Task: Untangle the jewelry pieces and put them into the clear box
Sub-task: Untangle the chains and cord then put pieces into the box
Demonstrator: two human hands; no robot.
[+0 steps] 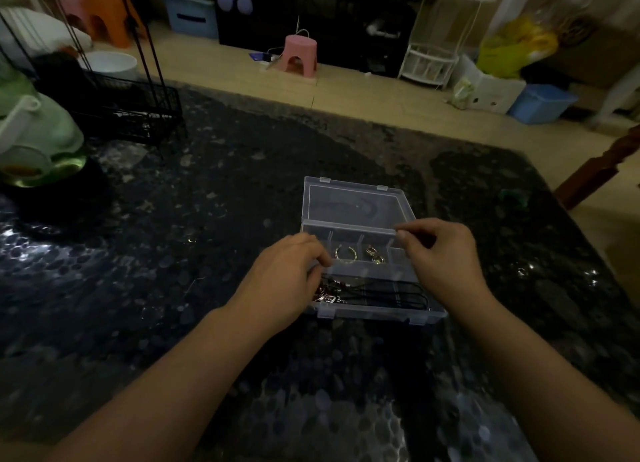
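Note:
The clear box (377,312) lies open on the dark table, its lid (356,203) folded back flat behind it. A gold open ring (345,253) sits in one small rear compartment, and gold earrings (374,254) sit in the one to its right. Black cord necklaces (388,293) with a metal pendant (327,299) fill the long front compartment. My left hand (287,278) covers the box's left end, fingers curled over its wall by the ring compartment. My right hand (440,253) pinches the box's rear edge at the hinge line with thumb and forefinger.
The dark speckled table (207,253) is glossy. A black wire rack (138,111) and a green jug (38,139) stand at the far left. A small green thing (514,198) lies near the right edge. Beyond the table are a pink stool (298,56) and blue bins.

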